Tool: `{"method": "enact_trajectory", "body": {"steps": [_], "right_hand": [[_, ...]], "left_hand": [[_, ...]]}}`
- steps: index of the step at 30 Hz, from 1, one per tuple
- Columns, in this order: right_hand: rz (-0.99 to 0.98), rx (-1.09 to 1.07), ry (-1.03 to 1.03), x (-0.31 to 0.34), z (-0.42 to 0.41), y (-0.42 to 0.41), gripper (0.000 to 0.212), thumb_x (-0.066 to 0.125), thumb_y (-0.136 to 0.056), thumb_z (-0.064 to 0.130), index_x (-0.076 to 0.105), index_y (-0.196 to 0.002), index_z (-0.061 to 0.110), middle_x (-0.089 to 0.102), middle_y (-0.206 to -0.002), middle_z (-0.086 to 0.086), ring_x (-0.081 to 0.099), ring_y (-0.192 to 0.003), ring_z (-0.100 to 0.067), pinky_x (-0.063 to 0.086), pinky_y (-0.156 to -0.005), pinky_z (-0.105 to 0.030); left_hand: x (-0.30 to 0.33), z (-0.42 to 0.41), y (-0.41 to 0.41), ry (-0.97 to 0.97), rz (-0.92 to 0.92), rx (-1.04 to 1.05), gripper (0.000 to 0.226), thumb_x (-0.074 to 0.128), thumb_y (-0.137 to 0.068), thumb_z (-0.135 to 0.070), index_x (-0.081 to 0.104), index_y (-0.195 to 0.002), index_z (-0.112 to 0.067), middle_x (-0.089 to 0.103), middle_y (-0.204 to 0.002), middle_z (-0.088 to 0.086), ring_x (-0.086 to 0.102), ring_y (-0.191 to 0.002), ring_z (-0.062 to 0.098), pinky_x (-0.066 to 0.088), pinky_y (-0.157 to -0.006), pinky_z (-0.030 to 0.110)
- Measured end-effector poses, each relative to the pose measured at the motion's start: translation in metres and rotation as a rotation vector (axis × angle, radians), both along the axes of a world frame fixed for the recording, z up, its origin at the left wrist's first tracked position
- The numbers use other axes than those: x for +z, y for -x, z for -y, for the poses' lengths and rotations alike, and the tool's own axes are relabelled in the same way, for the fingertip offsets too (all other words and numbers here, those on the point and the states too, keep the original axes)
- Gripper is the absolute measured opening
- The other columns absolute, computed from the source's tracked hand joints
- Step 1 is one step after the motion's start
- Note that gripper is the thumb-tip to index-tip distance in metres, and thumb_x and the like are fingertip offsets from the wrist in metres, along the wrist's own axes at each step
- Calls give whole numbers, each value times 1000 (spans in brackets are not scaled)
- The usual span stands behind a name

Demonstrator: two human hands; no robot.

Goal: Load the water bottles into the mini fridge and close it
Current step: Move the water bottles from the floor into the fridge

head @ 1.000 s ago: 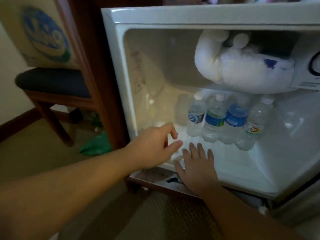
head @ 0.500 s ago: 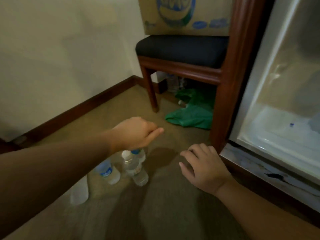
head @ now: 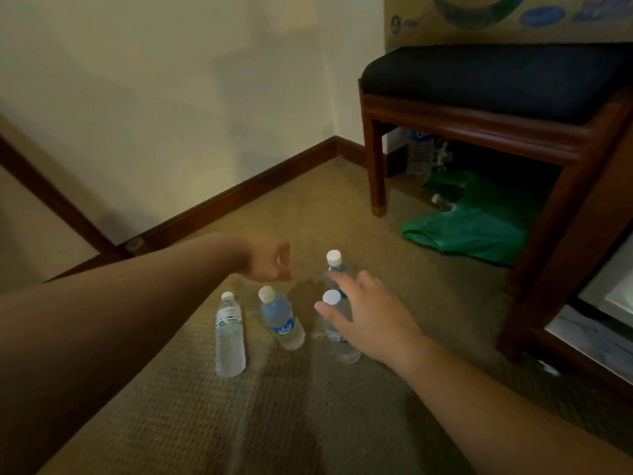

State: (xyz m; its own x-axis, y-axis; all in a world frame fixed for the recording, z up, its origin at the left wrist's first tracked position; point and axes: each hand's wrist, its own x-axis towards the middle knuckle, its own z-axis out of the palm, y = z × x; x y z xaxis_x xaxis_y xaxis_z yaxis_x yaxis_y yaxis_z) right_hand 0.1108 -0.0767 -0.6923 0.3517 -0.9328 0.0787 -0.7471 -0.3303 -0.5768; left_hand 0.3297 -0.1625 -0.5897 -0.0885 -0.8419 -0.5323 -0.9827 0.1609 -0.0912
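Since a second ago the view has swung away from the open fridge to the carpet on its left, and both hands have come off the fridge floor to reach over the bottles waiting there. Nearest stands the clear bottle (head: 229,341) with a green-marked label, then the blue-labelled bottle (head: 282,320) just beside it. The right hand (head: 366,317) hovers with fingers spread over the white-capped bottle (head: 337,332), thumb near its cap, though contact is not clear; the far bottle (head: 335,269) rises just behind its fingertips. The left hand (head: 269,260) hangs over the gap beyond the blue-labelled bottle, fingers loosely curled and holding nothing. All four bottles stand upright on the carpet (head: 308,406), close together. Farther off, a green bag (head: 472,228) lies under the chair (head: 496,97), and only a sliver of the mini fridge (head: 613,296) shows at the right edge. To do this pick well, I judge each hand should wrap a bottle's body below the shoulder rather than pinch the cap, and lift straight up so that the neighbours are not knocked over.
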Motion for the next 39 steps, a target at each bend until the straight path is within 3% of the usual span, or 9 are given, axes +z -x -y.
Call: {"method": "enact_trajectory", "body": {"steps": [4,7,13,18,21,28,33,35,39], "right_hand": [[-61,-37,-80,-6,2,-21,55,49,-97,65,37,-148,46,37,-137,0,46,-124,-21,49,-97,-40],[-48,5,-70,-11,-5,-16,45,58,-98,53,44,-140,45,38,-133,2,49,-118,-21,50,-95,-39],[30,-16,-93,4,-13,7,20,69,-95,31,59,-112,26,47,-111,11,55,-99,-12,53,-89,-36],[55,-21,-195,47,-7,55,27,81,-84,34,65,-105,32,55,-105,14,56,-97,-5,54,-88,-33],[-44,7,-247,82,-1,90,31,87,-78,39,68,-103,34,63,-100,13,62,-92,-6,57,-81,-34],[-151,-56,-206,164,-22,183,32,94,-68,43,79,-93,30,75,-85,10,71,-76,-9,58,-66,-25],[-19,-202,-202,214,-63,250,26,96,-70,29,81,-90,20,76,-79,1,70,-63,-16,57,-58,-23],[-10,-264,-186,228,-79,276,25,96,-70,28,81,-89,21,75,-74,3,66,-58,-12,51,-54,-21],[-10,-384,-140,245,-101,318,27,96,-69,28,79,-88,19,75,-78,-3,62,-58,-13,56,-63,-34]], "left_hand": [[-18,-7,-22,-165,40,55,66,78,-85,-53,46,-138,-30,60,-121,3,72,-97,22,65,-82,39],[-31,-14,-14,-183,150,-87,55,75,-92,-38,49,-138,-24,65,-114,2,75,-91,19,64,-78,33],[-47,-15,30,-52,259,-345,48,68,-98,-30,54,-140,-13,68,-127,9,67,-113,24,56,-96,36],[-47,-33,74,-78,289,-595,37,70,-94,-26,64,-129,-14,69,-118,6,67,-104,21,56,-89,32],[-23,-37,101,-108,183,-642,38,69,-95,-29,65,-129,-14,68,-120,5,66,-108,22,48,-84,28],[45,-51,172,53,-194,-717,20,71,-87,-46,64,-105,-39,66,-91,-16,64,-84,3,59,-80,34],[99,-73,234,196,-370,-861,13,69,-90,-39,62,-100,-41,64,-86,-19,61,-77,-2,49,-67,17],[112,-81,253,237,-428,-903,12,68,-91,-40,61,-100,-43,64,-88,-19,62,-79,-3,53,-69,20],[136,-97,292,335,-518,-959,11,66,-92,-45,63,-103,-43,65,-89,-19,63,-81,-4,56,-72,23]]}}
